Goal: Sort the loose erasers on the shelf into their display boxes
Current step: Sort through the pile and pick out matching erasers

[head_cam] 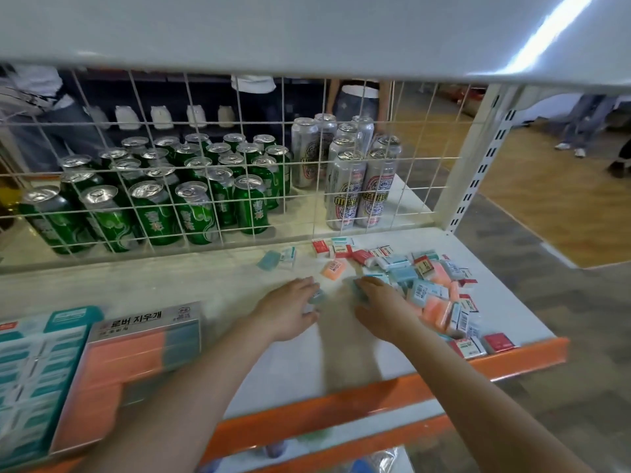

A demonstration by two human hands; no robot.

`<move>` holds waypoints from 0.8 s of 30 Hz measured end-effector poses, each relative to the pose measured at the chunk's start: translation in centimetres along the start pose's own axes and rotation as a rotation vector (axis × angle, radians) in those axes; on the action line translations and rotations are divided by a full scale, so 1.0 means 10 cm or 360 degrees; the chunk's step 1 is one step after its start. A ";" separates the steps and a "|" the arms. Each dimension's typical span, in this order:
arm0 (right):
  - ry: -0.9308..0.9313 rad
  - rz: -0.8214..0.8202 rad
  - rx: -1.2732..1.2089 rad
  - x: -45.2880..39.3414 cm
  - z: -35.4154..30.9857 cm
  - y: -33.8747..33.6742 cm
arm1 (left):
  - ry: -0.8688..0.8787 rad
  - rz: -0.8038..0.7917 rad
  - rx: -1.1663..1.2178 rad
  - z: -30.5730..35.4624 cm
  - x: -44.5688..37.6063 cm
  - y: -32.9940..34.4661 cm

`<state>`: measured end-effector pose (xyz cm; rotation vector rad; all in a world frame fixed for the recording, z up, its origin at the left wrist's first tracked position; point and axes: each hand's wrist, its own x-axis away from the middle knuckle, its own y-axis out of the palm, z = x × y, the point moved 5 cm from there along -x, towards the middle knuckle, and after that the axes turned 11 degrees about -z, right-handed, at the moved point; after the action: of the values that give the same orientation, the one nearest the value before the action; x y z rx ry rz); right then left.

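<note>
A heap of loose erasers (433, 288), orange, teal, blue and red-sleeved, covers the right part of the white shelf (211, 288). My left hand (290, 310) lies palm down with a teal eraser (317, 297) under its fingertips. My right hand (382, 305) reaches to the edge of the heap, its fingers around another teal eraser (358, 290). At the front left stand two display boxes: one with orange and teal erasers (136, 363), one with white-and-teal sleeved erasers (30, 370). Single erasers lie apart near the mesh: a teal one (269, 260) and an orange one (334, 269).
A white wire mesh (218, 186) closes the shelf's back; green cans (153, 196) and tall silver cans (355, 179) stand behind it. An orange lip (375, 390) runs along the shelf's front edge. A shelf board hangs overhead. People stand in the far background.
</note>
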<state>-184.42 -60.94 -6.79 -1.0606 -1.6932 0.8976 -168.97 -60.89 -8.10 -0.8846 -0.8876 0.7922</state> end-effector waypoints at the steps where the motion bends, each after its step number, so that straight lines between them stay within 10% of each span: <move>1: -0.0020 -0.0010 0.0029 -0.03 -0.01 0.01 | -0.0012 -0.0021 -0.0002 -0.01 -0.03 0.01; 24: 0.0017 0.0184 -0.0422 -0.03 -0.02 0.09 | -0.0077 0.0215 0.0375 -0.28 0.18 -0.04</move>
<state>-183.94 -60.83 -7.62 -1.3487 -1.7909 0.7507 -165.66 -60.34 -8.21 -0.7248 -0.7636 1.0167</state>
